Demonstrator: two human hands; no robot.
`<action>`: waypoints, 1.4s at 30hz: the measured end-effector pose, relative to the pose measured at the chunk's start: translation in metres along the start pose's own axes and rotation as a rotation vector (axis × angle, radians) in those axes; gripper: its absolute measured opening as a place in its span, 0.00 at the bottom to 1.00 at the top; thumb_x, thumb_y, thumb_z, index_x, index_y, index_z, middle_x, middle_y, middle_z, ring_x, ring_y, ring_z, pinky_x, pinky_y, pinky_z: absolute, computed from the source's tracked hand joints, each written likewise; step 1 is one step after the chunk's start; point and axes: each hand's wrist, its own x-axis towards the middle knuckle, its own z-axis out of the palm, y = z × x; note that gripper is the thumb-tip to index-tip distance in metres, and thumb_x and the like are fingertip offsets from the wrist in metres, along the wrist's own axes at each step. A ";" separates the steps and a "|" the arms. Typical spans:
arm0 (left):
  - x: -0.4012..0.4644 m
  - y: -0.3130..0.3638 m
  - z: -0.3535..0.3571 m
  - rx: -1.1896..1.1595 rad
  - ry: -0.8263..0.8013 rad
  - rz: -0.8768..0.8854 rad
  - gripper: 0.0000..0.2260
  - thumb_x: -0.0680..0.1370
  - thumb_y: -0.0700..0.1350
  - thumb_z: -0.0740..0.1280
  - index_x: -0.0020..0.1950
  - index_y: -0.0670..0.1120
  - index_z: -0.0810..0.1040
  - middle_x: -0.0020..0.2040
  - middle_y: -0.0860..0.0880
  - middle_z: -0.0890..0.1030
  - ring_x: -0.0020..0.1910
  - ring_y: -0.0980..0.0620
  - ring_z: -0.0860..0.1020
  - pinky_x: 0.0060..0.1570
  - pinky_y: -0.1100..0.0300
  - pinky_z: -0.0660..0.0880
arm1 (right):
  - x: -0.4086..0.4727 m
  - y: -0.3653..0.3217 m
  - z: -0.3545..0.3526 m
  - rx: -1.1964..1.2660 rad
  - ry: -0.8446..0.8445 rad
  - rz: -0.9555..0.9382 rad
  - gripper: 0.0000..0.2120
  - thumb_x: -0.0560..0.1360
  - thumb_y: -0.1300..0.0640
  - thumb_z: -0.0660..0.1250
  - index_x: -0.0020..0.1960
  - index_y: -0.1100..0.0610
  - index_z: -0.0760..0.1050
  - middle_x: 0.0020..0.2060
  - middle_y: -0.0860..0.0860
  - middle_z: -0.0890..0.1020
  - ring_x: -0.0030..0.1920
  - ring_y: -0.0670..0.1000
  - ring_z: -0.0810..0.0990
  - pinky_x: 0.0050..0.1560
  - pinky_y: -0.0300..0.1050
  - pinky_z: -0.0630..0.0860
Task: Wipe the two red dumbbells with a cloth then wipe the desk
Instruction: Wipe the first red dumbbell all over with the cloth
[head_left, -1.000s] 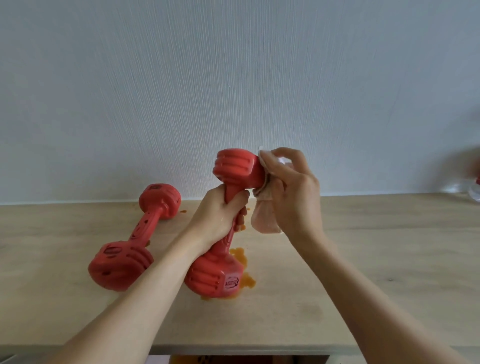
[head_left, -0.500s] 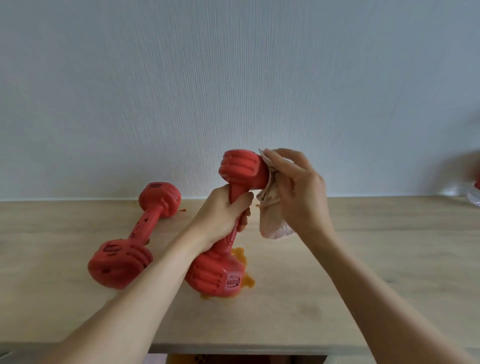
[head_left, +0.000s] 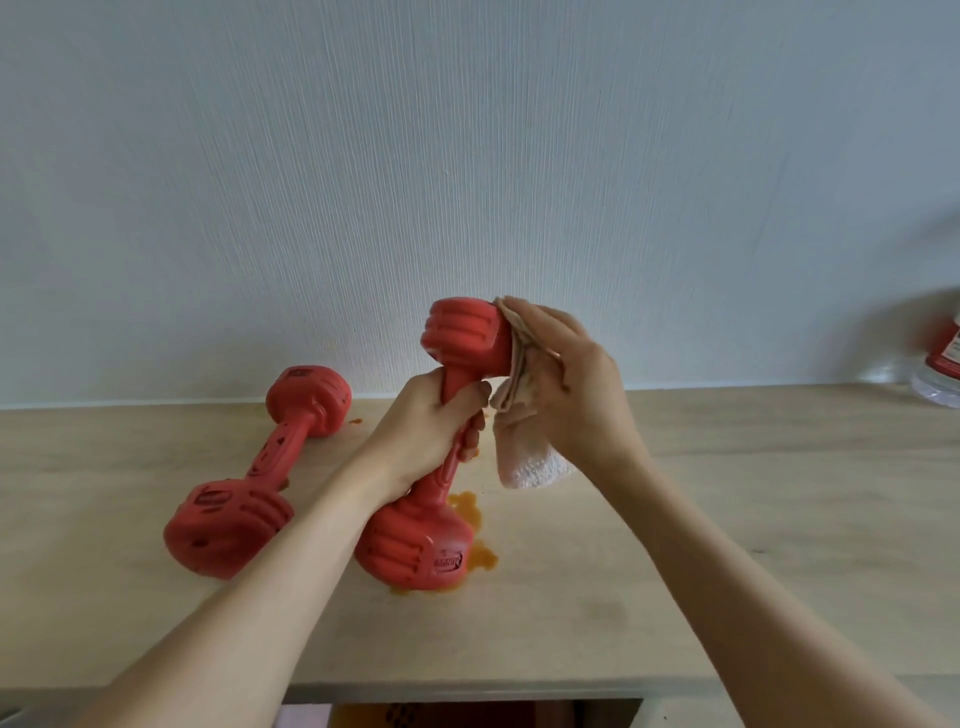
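— Where are the dumbbells?
— The left hand (head_left: 423, 431) curls round the tilted dumbbell (head_left: 439, 447), its lower end on the desk (head_left: 727, 519); the other dumbbell (head_left: 260, 473) lies left.
— And the cloth (head_left: 522, 421)?
— The right hand (head_left: 571, 384) presses it against the upper head, fingers bent over it. Logos are unreadable.

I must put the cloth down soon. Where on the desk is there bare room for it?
Bare wood lies right of the orange spill, up to the bottle at the far right edge. It is crowded on the left, where the second dumbbell lies, and around the held dumbbell.
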 end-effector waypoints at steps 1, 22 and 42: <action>0.000 0.000 -0.001 0.003 -0.020 0.004 0.10 0.79 0.40 0.61 0.38 0.41 0.72 0.27 0.49 0.74 0.23 0.53 0.71 0.26 0.62 0.70 | 0.002 0.003 -0.003 0.069 -0.016 0.051 0.21 0.76 0.68 0.55 0.65 0.57 0.74 0.61 0.49 0.77 0.61 0.42 0.74 0.64 0.33 0.67; -0.002 -0.002 0.008 0.284 0.219 0.082 0.09 0.81 0.44 0.57 0.41 0.48 0.68 0.33 0.52 0.75 0.24 0.66 0.74 0.23 0.73 0.67 | -0.016 -0.007 0.022 -0.268 0.060 -0.153 0.22 0.76 0.58 0.55 0.69 0.48 0.69 0.70 0.49 0.68 0.67 0.51 0.71 0.62 0.45 0.72; 0.000 -0.004 0.002 0.100 0.171 -0.012 0.08 0.80 0.51 0.58 0.48 0.47 0.71 0.38 0.50 0.77 0.28 0.62 0.75 0.29 0.66 0.72 | -0.011 0.007 0.014 -0.206 0.057 -0.070 0.16 0.79 0.59 0.59 0.62 0.45 0.75 0.59 0.44 0.71 0.52 0.54 0.77 0.44 0.54 0.78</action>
